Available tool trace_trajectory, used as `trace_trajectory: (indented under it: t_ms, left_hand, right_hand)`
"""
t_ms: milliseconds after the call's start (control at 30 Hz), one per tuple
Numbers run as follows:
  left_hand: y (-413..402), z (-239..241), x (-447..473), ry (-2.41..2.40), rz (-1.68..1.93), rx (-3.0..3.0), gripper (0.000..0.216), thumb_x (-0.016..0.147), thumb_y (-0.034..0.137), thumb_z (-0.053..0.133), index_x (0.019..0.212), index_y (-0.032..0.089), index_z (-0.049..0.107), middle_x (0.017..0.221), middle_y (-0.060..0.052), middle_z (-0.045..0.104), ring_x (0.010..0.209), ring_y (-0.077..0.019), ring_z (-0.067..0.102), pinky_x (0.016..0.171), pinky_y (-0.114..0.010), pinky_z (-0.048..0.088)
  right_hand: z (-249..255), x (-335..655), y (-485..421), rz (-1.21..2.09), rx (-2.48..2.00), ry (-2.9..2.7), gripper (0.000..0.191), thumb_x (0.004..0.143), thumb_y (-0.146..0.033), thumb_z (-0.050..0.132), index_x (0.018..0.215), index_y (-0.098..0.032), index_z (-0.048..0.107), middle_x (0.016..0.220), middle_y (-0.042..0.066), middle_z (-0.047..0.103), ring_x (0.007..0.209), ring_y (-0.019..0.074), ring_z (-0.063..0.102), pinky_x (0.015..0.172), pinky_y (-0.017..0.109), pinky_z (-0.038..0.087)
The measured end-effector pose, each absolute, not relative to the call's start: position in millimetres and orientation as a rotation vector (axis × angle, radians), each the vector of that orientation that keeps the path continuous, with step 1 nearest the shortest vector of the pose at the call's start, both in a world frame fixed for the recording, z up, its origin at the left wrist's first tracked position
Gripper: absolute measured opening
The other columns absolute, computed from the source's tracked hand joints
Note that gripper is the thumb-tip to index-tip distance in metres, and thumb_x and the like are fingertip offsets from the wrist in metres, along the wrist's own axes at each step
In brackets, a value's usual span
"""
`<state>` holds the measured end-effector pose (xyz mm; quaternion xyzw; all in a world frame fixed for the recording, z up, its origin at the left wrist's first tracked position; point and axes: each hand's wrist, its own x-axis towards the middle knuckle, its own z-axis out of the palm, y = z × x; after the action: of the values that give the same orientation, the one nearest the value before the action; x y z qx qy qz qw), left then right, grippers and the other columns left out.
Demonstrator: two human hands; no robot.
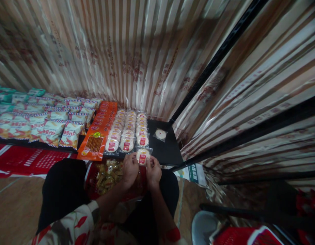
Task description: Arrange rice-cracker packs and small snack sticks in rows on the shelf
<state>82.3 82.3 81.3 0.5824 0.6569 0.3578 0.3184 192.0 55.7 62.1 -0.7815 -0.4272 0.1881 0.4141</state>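
Observation:
My left hand (130,169) and my right hand (153,171) both pinch one clear-wrapped round white cake with a red label (143,156), holding it at the near edge of a black shelf (170,151). Just beyond it lie three rows of the same wrapped cakes (128,131). One loose wrapped cake (160,134) lies alone on the shelf to the right of the rows. Below my hands sits a red basket of gold-wrapped sweets (107,175).
Orange snack packets (98,134) are stacked left of the cakes, with white and red snack bags (52,127) further left. A striped curtain (126,51) hangs behind. A red banner (27,160) fronts the shelf. A grey stool (203,226) and a red crate (239,236) stand at lower right.

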Motion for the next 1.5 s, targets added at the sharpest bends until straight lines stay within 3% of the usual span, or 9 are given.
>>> trace_trajectory:
  t_ms: [200, 367, 500, 600, 1000, 1333, 1500]
  left_hand:
    - [93, 89, 88, 1.730, 0.928, 1.553, 0.036, 0.081, 0.011, 0.041, 0.108, 0.017, 0.065, 0.106, -0.009, 0.065, 0.104, -0.0192, 0.058, 0.096, -0.032, 0.043]
    - [100, 101, 91, 1.721, 0.784, 1.488, 0.040, 0.081, 0.009, 0.041, 0.116, 0.015, 0.061, 0.116, -0.011, 0.064, 0.112, -0.0207, 0.056, 0.099, -0.033, 0.040]
    - [104, 103, 96, 1.667, 0.709, 1.443, 0.046, 0.083, 0.011, 0.040, 0.127, 0.015, 0.052, 0.120, -0.013, 0.063, 0.108, -0.0217, 0.060, 0.095, -0.033, 0.043]
    - [107, 100, 99, 1.639, 0.653, 1.447, 0.051, 0.083, 0.013, 0.041, 0.134, 0.014, 0.045, 0.112, -0.014, 0.066, 0.098, -0.0219, 0.064, 0.088, -0.032, 0.046]
    - [111, 92, 105, 1.651, 0.673, 1.455, 0.044, 0.083, 0.017, 0.044, 0.127, 0.016, 0.048, 0.099, -0.011, 0.069, 0.088, -0.0203, 0.065, 0.081, -0.029, 0.047]
    - [113, 88, 110, 1.614, 0.732, 1.519, 0.052, 0.084, 0.015, 0.039, 0.136, 0.007, 0.038, 0.112, -0.018, 0.066, 0.098, -0.0236, 0.064, 0.087, -0.034, 0.047]
    - [112, 74, 113, 1.588, 0.829, 1.542, 0.056, 0.082, 0.016, 0.039, 0.138, 0.008, 0.036, 0.116, -0.016, 0.064, 0.103, -0.0218, 0.062, 0.091, -0.032, 0.047]
  right_hand:
    - [71, 197, 70, 0.443, -1.984, -1.083, 0.041, 0.082, -0.048, 0.044, 0.100, -0.017, 0.064, 0.089, 0.005, 0.066, 0.069, 0.0157, 0.059, 0.068, 0.027, 0.045]
    - [71, 203, 82, 0.400, -1.985, -1.141, 0.040, 0.083, -0.046, 0.043, 0.100, -0.017, 0.064, 0.092, 0.007, 0.066, 0.074, 0.0172, 0.059, 0.071, 0.028, 0.045]
    - [63, 208, 92, 0.440, -1.964, -1.134, 0.039, 0.082, -0.045, 0.044, 0.099, -0.016, 0.064, 0.089, 0.006, 0.067, 0.072, 0.0170, 0.061, 0.069, 0.027, 0.045]
    - [61, 210, 97, 0.483, -1.957, -1.115, 0.036, 0.081, -0.043, 0.046, 0.097, -0.016, 0.065, 0.085, 0.006, 0.068, 0.068, 0.0166, 0.062, 0.066, 0.027, 0.045]
    - [65, 211, 105, 0.492, -2.043, -1.146, 0.036, 0.083, -0.044, 0.045, 0.096, -0.018, 0.065, 0.085, 0.005, 0.070, 0.070, 0.0174, 0.064, 0.065, 0.027, 0.044]
    - [64, 213, 112, 0.442, -2.077, -1.192, 0.033, 0.084, -0.041, 0.044, 0.096, -0.019, 0.065, 0.088, 0.005, 0.071, 0.074, 0.0177, 0.064, 0.067, 0.027, 0.043]
    - [63, 213, 116, 0.384, -2.091, -1.228, 0.030, 0.084, -0.038, 0.045, 0.095, -0.019, 0.066, 0.087, 0.005, 0.070, 0.076, 0.0172, 0.064, 0.068, 0.026, 0.043]
